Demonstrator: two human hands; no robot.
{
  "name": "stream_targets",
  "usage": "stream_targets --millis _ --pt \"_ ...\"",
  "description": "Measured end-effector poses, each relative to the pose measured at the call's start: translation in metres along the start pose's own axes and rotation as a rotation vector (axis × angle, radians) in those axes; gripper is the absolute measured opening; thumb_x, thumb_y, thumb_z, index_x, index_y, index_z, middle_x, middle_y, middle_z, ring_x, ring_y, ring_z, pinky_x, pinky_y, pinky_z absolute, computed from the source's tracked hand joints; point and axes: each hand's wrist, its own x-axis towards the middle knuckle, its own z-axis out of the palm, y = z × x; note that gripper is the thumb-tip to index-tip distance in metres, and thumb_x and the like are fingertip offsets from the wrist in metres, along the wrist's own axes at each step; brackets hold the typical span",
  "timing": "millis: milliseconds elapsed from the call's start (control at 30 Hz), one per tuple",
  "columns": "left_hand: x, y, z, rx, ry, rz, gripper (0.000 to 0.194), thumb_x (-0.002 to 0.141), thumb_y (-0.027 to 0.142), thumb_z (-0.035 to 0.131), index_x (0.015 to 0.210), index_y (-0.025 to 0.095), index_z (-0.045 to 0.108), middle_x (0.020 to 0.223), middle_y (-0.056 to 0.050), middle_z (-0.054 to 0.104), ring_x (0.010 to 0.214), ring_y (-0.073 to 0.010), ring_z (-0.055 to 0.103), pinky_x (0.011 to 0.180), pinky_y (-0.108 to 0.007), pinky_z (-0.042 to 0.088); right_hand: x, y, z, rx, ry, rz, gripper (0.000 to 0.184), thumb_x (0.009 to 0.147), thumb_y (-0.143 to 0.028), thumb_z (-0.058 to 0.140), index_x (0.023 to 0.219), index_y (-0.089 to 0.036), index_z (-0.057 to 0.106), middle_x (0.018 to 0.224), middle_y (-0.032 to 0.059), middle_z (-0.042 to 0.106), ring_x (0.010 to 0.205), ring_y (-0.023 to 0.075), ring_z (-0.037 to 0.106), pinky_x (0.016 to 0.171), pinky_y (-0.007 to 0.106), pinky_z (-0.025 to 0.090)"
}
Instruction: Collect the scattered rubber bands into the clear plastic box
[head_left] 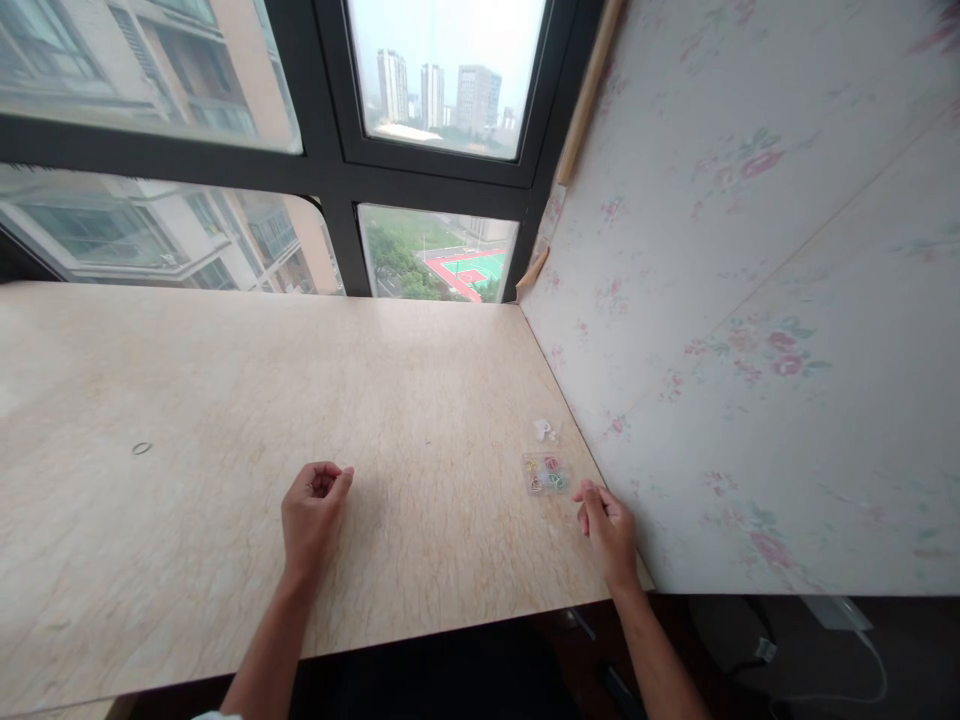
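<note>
My left hand (315,515) rests its side on the marble-patterned sill, fingers curled in and thumb tip against the index finger; whatever may be between them is hidden. At the right, my right hand (606,530) is also closed, the thumb laid along the bent fingers, and I cannot make out anything in it. Just left of that hand sits a small clear plastic box (546,474) with compartments, holding small yellow, red, green and pale rings or bands. Behind the box lie some small white translucent pieces (546,430). Neither hand visibly touches the box.
A thin dark ring (142,448) lies far left on the sill (225,390). The floral-papered wall (750,300) bounds the right side, close to my right hand. Dark window frames (322,120) stand at the back. A white cable (877,660) hangs below the front edge at right.
</note>
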Motion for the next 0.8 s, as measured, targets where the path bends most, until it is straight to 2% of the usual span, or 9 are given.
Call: stream_targets --millis 100,267,400,500,567,633,733,800 --pt "-0.001 0.002 0.000 -0.003 0.002 -0.007 0.027 0.069 0.044 0.064 0.073 0.019 0.055 0.060 0.003 0.052 0.050 -0.0109 0.044 0.045 -0.021 0.035 -0.005 0.006 -0.001 0.043 -0.028 0.014 0.051 0.085 -0.059 0.052 0.052 -0.019 0.052 0.038 -0.0054 0.038 0.036 0.0087 0.034 0.040 0.023 0.026" --pt "0.002 0.001 0.000 -0.040 0.008 -0.019 0.030 0.070 0.046 0.064 0.078 0.018 0.057 0.059 0.003 0.051 0.050 -0.0105 0.043 0.044 -0.020 0.033 -0.006 0.012 -0.002 0.142 -0.099 -0.001 0.055 0.085 -0.056 0.049 0.045 -0.020 0.054 0.035 -0.0024 0.042 0.034 0.0098 0.037 0.042 0.025 0.031" --pt "0.005 -0.004 -0.003 -0.103 -0.076 -0.050 0.041 0.077 0.049 0.057 0.098 0.015 0.064 0.055 0.005 0.046 0.046 -0.0100 0.040 0.042 -0.020 0.031 -0.004 0.011 -0.003 0.143 -0.108 -0.001 0.054 0.084 -0.056 0.048 0.043 -0.020 0.053 0.036 -0.0018 0.042 0.034 0.0105 0.036 0.040 0.025 0.028" --pt "0.011 -0.007 -0.009 -0.128 -0.169 -0.078 0.046 0.079 0.050 0.055 0.103 0.013 0.066 0.056 0.004 0.048 0.045 -0.0095 0.041 0.041 -0.020 0.032 -0.005 0.013 -0.006 0.115 -0.149 -0.017 0.055 0.085 -0.055 0.046 0.043 -0.021 0.049 0.037 -0.0018 0.042 0.036 0.0109 0.036 0.040 0.026 0.028" --pt "0.019 -0.009 -0.018 -0.119 -0.191 -0.078 0.047 0.079 0.050 0.054 0.103 0.012 0.066 0.056 0.004 0.049 0.044 -0.0088 0.040 0.041 -0.019 0.030 -0.005 0.016 -0.008 0.098 -0.176 -0.034 0.055 0.086 -0.056 0.044 0.043 -0.021 0.048 0.039 -0.0014 0.042 0.037 0.0113 0.037 0.040 0.026 0.028" --pt "0.033 -0.013 -0.032 -0.093 -0.161 -0.070 0.047 0.080 0.050 0.052 0.102 0.011 0.066 0.055 0.003 0.050 0.042 -0.0087 0.039 0.040 -0.019 0.030 -0.005 0.019 -0.010 0.082 -0.206 -0.042 0.055 0.086 -0.056 0.042 0.044 -0.021 0.047 0.039 -0.0015 0.042 0.037 0.0114 0.037 0.039 0.025 0.028" --pt "0.064 -0.027 -0.065 -0.018 -0.015 -0.067 0.045 0.081 0.048 0.048 0.102 0.012 0.066 0.058 0.002 0.053 0.043 -0.0095 0.041 0.041 -0.020 0.033 -0.004 0.024 -0.011 0.054 -0.236 -0.049 0.055 0.087 -0.055 0.041 0.045 -0.020 0.046 0.041 -0.0017 0.041 0.038 0.0110 0.037 0.040 0.025 0.029" --pt "0.088 -0.039 -0.092 0.115 0.102 -0.082 0.043 0.082 0.045 0.045 0.101 0.013 0.067 0.065 0.000 0.059 0.046 -0.0112 0.047 0.044 -0.021 0.038 -0.003 0.027 -0.012 0.036 -0.241 -0.061 0.056 0.088 -0.055 0.041 0.045 -0.020 0.045 0.042 -0.0015 0.042 0.039 0.0109 0.038 0.041 0.025 0.030"
